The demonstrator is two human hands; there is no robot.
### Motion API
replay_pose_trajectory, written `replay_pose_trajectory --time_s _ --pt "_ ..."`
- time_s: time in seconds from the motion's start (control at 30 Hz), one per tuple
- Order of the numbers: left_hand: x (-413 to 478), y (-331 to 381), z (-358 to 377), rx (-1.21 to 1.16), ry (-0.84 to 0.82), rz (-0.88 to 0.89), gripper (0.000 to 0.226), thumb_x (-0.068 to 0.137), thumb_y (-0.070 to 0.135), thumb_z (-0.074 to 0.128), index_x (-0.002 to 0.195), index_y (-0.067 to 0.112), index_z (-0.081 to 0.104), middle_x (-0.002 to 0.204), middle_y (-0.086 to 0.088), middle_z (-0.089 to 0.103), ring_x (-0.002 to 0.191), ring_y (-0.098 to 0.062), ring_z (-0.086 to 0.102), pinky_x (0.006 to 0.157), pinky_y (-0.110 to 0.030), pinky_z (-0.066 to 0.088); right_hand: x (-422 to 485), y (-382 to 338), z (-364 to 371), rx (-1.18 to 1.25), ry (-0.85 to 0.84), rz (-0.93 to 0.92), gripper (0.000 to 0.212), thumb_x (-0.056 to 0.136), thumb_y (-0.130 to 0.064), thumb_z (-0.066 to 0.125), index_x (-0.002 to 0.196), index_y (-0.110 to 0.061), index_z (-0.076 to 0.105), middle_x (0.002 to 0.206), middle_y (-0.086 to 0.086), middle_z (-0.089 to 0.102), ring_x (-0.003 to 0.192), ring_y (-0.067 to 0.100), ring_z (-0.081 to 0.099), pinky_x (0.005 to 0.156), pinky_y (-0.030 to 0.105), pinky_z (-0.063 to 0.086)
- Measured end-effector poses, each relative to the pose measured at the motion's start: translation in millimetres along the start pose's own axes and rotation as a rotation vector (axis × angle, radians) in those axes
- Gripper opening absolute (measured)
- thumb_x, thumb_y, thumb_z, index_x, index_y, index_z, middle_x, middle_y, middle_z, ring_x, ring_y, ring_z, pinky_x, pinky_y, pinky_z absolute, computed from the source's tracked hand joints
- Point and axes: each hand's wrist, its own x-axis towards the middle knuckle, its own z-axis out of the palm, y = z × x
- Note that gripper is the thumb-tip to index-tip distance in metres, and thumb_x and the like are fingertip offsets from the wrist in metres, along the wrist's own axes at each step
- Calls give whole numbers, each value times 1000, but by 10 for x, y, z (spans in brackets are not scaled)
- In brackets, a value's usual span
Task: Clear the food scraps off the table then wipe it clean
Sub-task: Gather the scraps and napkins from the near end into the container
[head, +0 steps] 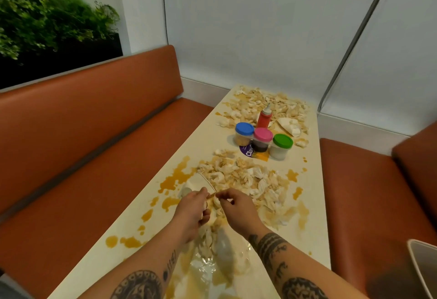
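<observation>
Food scraps point(243, 178), pale and shredded, lie heaped on the worktop point(132, 218) just beyond your hands and to their right. Your left hand point(192, 207) curls around a wad of them, beside a tipped cup point(196, 181). Your right hand point(235, 207) pinches a small piece between thumb and fingertips, close to the left one. Orange sauce spills point(176, 177) spread to the left. A second heap point(267, 102) sits at the far end, behind a red squeeze bottle point(264, 116) and three lidded jars point(262, 142).
</observation>
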Motion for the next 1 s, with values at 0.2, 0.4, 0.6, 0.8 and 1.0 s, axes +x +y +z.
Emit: replay_pose_trajectory --time_s 0.2,0.4,0.6,0.8,1.0 --pt "61 -126 -260 48 86 87 17 102 20 59 102 5 64 90 -10 67 70 -21 62 59 -30 52 -42 352 153 -443 -246 -31 44 94 -31 63 138 -31 58 140 -4 54 131 17 48 109 31 40" --pt "4 -199 -422 71 167 135 14 103 10 53 107 16 66 101 -8 70 73 -21 62 57 -29 52 -122 542 334 -618 -341 -108 25 90 -31 69 113 -19 70 112 -1 49 103 19 47 89 27 44" --pt "33 -262 -483 102 246 142 16 103 16 51 106 18 67 93 -11 60 70 -23 55 58 -33 50 -67 458 254 -382 -273 27 15 89 -26 57 100 -18 64 88 -1 66 76 14 62 68 26 52" --pt "55 -395 -422 624 286 139 12 96 35 57 100 27 64 89 1 69 71 -20 66 62 -31 56 94 265 109 174 -97 242 6 85 -7 53 82 -6 58 75 7 64 60 14 58 59 26 52" --pt "18 -519 -394 1075 166 136 29 87 42 67 113 32 58 96 9 59 82 -11 58 65 -26 46 198 143 -4 601 -61 462 26 92 6 40 104 -5 60 94 12 61 68 21 56 51 27 45"
